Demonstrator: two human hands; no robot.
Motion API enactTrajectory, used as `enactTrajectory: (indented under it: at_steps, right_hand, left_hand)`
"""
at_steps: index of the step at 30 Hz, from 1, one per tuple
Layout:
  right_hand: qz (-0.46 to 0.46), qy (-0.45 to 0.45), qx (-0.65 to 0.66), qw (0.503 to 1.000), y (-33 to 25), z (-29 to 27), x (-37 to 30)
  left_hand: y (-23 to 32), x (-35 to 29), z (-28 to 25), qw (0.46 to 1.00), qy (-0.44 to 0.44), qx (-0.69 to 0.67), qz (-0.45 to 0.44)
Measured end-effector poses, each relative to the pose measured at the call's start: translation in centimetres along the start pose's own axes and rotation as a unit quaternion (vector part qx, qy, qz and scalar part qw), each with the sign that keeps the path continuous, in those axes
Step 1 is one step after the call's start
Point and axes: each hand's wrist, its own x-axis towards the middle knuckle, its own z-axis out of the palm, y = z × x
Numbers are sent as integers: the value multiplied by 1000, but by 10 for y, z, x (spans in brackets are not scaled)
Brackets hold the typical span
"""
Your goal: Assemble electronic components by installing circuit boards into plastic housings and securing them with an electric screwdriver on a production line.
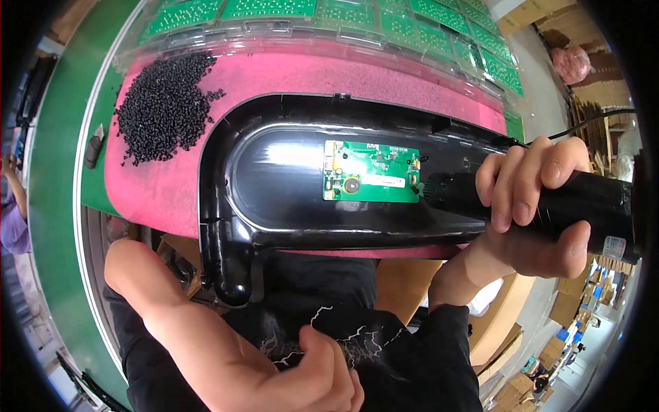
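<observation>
A black plastic housing (288, 209), long with a rounded end, lies open side up in front of me. Inside it sits a green circuit board (374, 189) with a white label strip. My right hand (535, 199) wraps round a black electric screwdriver (590, 213), held almost level. Its front end is beside the board's right edge; whether the bit touches a screw there cannot be made out. Below the housing, over my lap, my left hand (319, 374) is curled with the thumb raised. Whatever its fingers may hold is hidden.
A heap of small black screws (165, 106) lies on the pink mat (274, 72), left of the housing. Clear plastic trays (329, 34) of green circuit boards stand along the back. A dark cord (580, 123) runs at the right. Another person's arm (15, 189) shows far left.
</observation>
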Motion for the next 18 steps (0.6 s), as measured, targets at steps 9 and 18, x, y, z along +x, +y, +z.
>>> enactTrajectory:
  at_steps: [9,18]
  right_hand:
    - [82,43,-22,995,-2,27,7]
    - [66,34,7,997,4,26,2]
  left_hand:
    - [-31,-15,1,926,-155,0,-344]
    - [-71,-95,41,856,-223,-57,-463]
